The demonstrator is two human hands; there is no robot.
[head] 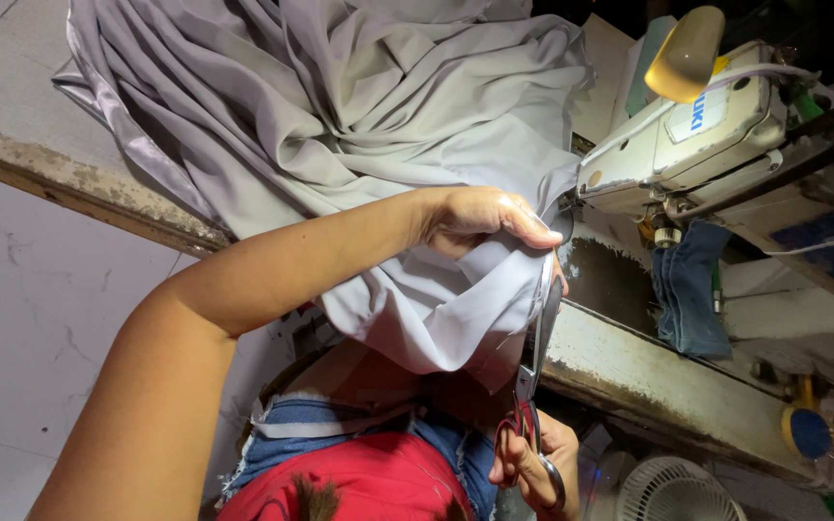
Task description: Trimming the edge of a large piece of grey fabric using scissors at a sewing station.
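My left hand (480, 220) pinches the grey fabric (340, 116) at the desk (668, 386) front edge, fingers closed on a fold. My right hand (533, 463) grips red-handled scissors (536, 357), blades against the fold. A sewing machine (716, 135) stands just beside.

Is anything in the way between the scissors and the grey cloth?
Nothing visible is. The right hand holds the scissors with the blades right against the edge of the grey cloth, which the left hand pinches just above them.
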